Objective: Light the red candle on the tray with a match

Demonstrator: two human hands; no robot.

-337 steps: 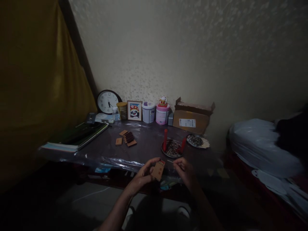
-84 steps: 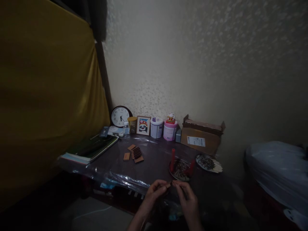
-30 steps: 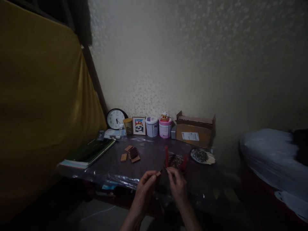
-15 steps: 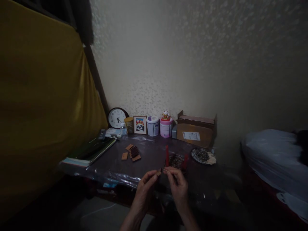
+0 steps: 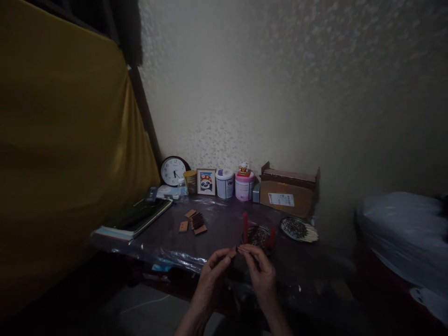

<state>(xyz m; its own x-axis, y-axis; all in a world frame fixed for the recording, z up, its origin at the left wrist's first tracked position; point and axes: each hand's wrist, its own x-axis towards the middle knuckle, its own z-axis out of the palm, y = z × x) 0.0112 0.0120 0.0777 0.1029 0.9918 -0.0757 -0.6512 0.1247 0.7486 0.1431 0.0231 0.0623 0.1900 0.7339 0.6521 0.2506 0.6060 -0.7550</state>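
My left hand (image 5: 214,275) is closed in a pinch on a small brown matchbook (image 5: 232,252) at the near edge of the dark table (image 5: 217,233). My right hand (image 5: 261,275) is pinched too, its fingertips meeting the matchbook; a thin matchstick seems to be between them, but it is too dim to be sure. Just beyond the hands stands a round dish (image 5: 258,236) with two red candles (image 5: 245,220). Several more matchbooks (image 5: 195,221) lie to the left on the table.
A second dish with sticks (image 5: 297,229) sits to the right. Along the wall stand a clock (image 5: 173,171), a framed picture (image 5: 206,181), two tubs (image 5: 234,184) and a cardboard box (image 5: 289,191). Books (image 5: 135,218) lie at the left; a plastic-covered bundle (image 5: 402,228) is right.
My hands have stayed pinched together at the table's near edge; the matchbook, held flat earlier, now shows only edge-on. The view has shifted slightly.
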